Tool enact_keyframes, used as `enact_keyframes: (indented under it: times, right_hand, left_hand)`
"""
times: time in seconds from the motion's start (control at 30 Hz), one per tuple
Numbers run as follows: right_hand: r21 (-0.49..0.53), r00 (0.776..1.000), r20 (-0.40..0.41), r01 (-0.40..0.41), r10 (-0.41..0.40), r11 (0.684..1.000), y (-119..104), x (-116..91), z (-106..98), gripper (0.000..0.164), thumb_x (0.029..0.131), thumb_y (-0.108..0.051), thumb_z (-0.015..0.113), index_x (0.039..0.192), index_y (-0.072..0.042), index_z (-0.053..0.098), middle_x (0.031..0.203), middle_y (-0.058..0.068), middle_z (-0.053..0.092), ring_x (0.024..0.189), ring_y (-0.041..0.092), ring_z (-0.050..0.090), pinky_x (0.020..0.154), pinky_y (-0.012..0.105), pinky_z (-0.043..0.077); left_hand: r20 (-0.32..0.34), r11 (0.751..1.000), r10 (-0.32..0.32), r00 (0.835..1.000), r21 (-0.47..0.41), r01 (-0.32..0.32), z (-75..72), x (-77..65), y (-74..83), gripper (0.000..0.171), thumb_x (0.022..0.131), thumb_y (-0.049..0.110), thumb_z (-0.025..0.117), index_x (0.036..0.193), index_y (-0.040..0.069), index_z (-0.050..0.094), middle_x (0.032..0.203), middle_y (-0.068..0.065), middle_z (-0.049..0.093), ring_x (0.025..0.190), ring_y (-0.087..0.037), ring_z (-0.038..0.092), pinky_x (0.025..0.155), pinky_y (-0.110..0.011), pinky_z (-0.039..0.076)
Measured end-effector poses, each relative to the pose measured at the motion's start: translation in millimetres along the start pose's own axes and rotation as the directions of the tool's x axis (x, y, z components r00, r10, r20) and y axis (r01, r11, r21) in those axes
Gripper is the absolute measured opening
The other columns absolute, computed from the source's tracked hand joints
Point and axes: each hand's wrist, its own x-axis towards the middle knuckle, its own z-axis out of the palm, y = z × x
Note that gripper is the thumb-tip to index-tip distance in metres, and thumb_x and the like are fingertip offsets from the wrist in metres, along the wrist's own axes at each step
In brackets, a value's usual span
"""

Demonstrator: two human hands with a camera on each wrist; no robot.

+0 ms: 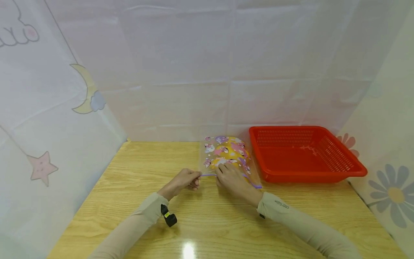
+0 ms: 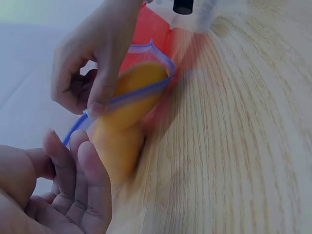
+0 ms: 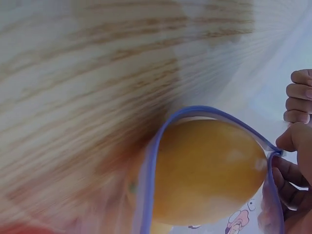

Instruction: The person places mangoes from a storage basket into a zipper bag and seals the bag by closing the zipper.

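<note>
A clear zip bag [image 1: 208,148] with pink and purple cartoon prints lies on the table, holding several orange-yellow fruits [image 3: 209,170]. Along its near edge runs a purple zip strip [image 2: 141,92]. My left hand [image 1: 185,178] pinches the strip's left end between thumb and curled fingers. Further right along the strip, my right hand [image 1: 230,177] pinches the zip with thumb and forefinger. In the right wrist view the mouth gapes in a loop around one fruit, from the right fingertips onward. Cartoon prints partly cover the fruits in the head view.
A red plastic basket [image 1: 320,177] with slotted sides stands just right of the bag. The wooden table [image 1: 155,154] meets pale, cartoon-printed sheets [image 1: 181,72] at the back and sides. A black wrist camera [image 1: 169,217] is strapped at the left sleeve.
</note>
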Motion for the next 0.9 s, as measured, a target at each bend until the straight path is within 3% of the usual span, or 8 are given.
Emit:
enact_keyframes:
  times: [0.17,0.37,0.67,0.8,0.9]
  right_hand:
    - [0.012,1.0,0.031,0.007,-0.008,1.0,1.0,-1.2,0.9,0.017,0.089,-0.018,0.07,0.084,-0.007,0.057,0.077,0.002,0.052,0.066,0.016,0.041,0.061,0.027,0.036]
    - [0.101,1.0,0.024,0.017,-0.019,0.995,1.7,-1.6,0.6,0.018,0.084,-0.013,0.072,0.081,-0.009,0.055,0.077,0.0,0.052,0.066,0.015,0.037,0.061,0.025,0.035]
    - [0.134,0.996,0.083,0.016,-0.027,0.991,10.9,-7.2,-8.5,0.017,0.083,-0.016,0.076,0.092,-0.009,0.063,0.094,0.003,0.066,0.082,0.02,0.059,0.077,0.031,0.049]
    - [0.138,0.995,0.097,0.017,-0.03,0.99,15.9,-11.9,-10.8,0.016,0.082,-0.014,0.076,0.091,-0.009,0.063,0.095,0.003,0.067,0.09,0.022,0.061,0.086,0.033,0.049]
    - [0.14,0.996,0.089,0.018,-0.03,0.99,19.0,-15.4,-10.0,0.016,0.08,-0.012,0.076,0.087,-0.009,0.062,0.092,0.002,0.064,0.088,0.021,0.059,0.084,0.032,0.049]
  left_hand:
    - [0.007,0.997,-0.029,1.0,-0.074,0.03,0.8,1.9,0.2,0.032,0.104,0.02,0.048,0.081,-0.001,0.058,0.062,0.001,0.058,0.06,-0.009,0.061,0.063,-0.026,0.056]
    - [-0.014,0.994,-0.032,0.999,-0.101,0.031,3.0,4.0,-0.6,0.031,0.105,0.018,0.048,0.076,0.005,0.053,0.06,0.004,0.05,0.061,-0.007,0.058,0.062,-0.022,0.053]
    - [-0.045,0.993,-0.028,0.999,-0.118,0.023,1.9,2.2,-0.1,0.035,0.104,0.013,0.046,0.07,0.009,0.048,0.061,0.002,0.047,0.062,-0.007,0.055,0.063,-0.022,0.05]
    - [-0.057,0.992,-0.036,0.998,-0.126,0.029,1.1,3.3,0.4,0.034,0.103,0.012,0.046,0.069,0.009,0.048,0.06,0.002,0.048,0.06,-0.007,0.055,0.062,-0.022,0.051]
    - [-0.066,0.991,-0.046,0.997,-0.129,0.038,0.4,4.2,0.8,0.033,0.102,0.011,0.046,0.069,0.009,0.049,0.059,0.002,0.049,0.059,-0.007,0.056,0.061,-0.021,0.051]
